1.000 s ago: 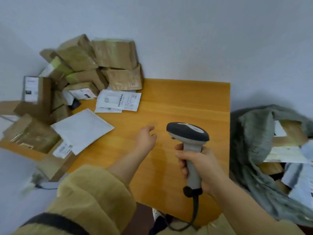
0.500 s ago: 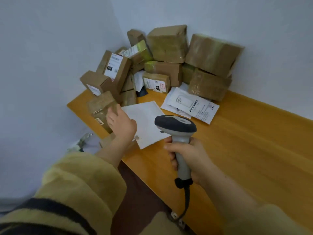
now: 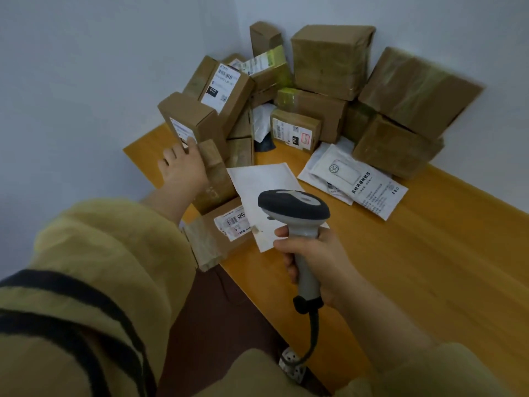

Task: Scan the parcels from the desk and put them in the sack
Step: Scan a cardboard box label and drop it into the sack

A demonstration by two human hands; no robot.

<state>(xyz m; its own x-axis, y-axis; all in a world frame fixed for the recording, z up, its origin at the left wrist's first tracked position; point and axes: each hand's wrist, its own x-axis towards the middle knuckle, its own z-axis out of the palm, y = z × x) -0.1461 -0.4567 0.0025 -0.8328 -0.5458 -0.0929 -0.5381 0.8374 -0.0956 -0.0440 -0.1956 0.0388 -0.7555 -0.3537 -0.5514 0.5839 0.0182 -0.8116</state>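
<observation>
A pile of brown cardboard parcels (image 3: pixel 329 81) fills the far corner of the wooden desk (image 3: pixel 429 253). My left hand (image 3: pixel 183 167) reaches to the pile's left end, and its fingertips touch the labelled side of a small brown box (image 3: pixel 189 118). My right hand (image 3: pixel 317 259) grips the handle of a grey barcode scanner (image 3: pixel 293 207), held above a flat white envelope (image 3: pixel 263 181). The scanner head points toward the parcels. The sack is out of view.
A white printed mailer (image 3: pixel 363 184) lies right of the envelope. A taped box with a barcode label (image 3: pixel 223 233) overhangs the desk's near edge. The scanner cable hangs down to a power strip (image 3: pixel 292 365) on the floor. Walls close in on the left and behind.
My view swung left, away from the sack and toward the parcel pile. My left hand moved from the bare desk to the small labelled box. The scanner stays in my right hand.
</observation>
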